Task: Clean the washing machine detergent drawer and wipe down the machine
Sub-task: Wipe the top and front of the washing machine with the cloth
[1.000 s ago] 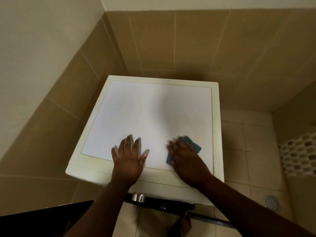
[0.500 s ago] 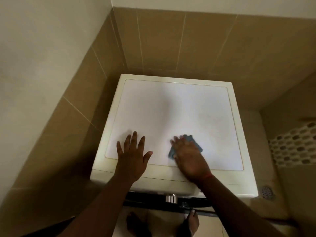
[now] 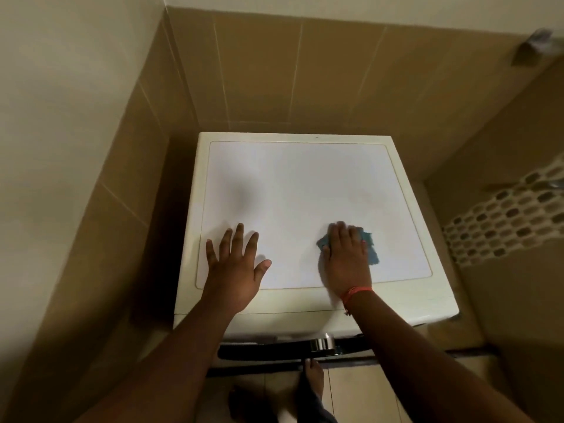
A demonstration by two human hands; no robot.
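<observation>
Right hand (image 3: 346,259) lies flat, palm down, fingers straight and close together, pressing a blue cloth (image 3: 370,247) onto the top of the washing machine (image 3: 305,184). Cloth sits on the near right part of the lid; its edges show past the fingertips and along the right side of the hand. An orange-red thread band (image 3: 354,293) circles that wrist.

Left hand (image 3: 235,265) rests flat on the near left part of the lid, fingers spread and straight, thumb out to the right, holding nothing. Both hands sit well apart on the same surface.

Machine top: white panel inside a cream rim, a soft grey shadow on the left half. Below the front edge, a dark control strip (image 3: 274,351) with a shiny metal knob (image 3: 322,343). The detergent drawer cannot be made out from this angle.

Machine stands in a corner: tan tiled wall (image 3: 290,80) behind, tan tiles on the left with plain pale wall (image 3: 61,87) above. To the right, a band of small pebble-like mosaic tiles (image 3: 503,221). A blurred metal fitting (image 3: 537,44) sits high on the right wall. Floor (image 3: 360,392) is pale tile; a bare foot (image 3: 314,377) shows just in front of the machine.
</observation>
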